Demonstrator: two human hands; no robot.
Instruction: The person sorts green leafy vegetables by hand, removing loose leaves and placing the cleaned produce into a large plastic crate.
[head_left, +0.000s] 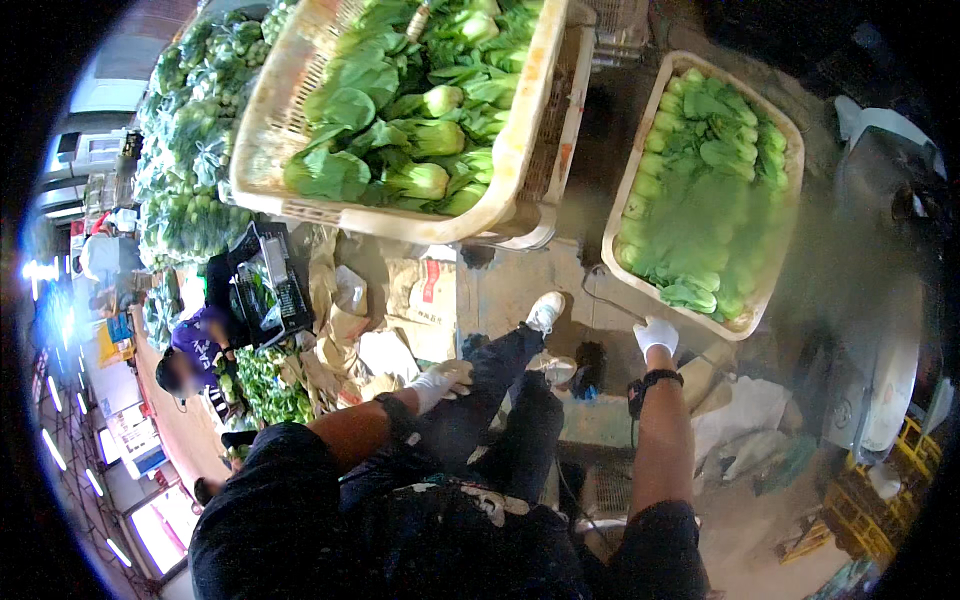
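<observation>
My left hand (444, 381), in a whitish glove, rests on my dark trouser leg (480, 386) with nothing seen in it. My right hand (655, 337), in a white glove, is closed around a thin metal rod (621, 307) with a bent end, beside the near edge of a pale plastic crate (627, 279). Rows of bok choy (724, 150) fill this crate, partly behind a hazy blur. A larger pale crate (517, 142) with bok choy (420, 180) stands on another crate at the upper middle, away from both hands.
Bagged green vegetables (195, 142) are piled at the left. A person in a purple shirt (196, 345) is near a black crate (274, 281) and leafy greens (277, 382). Brown paper sacks (424, 296) lie on the floor. White sacks (742, 412) and yellow crates (862, 517) are at the right.
</observation>
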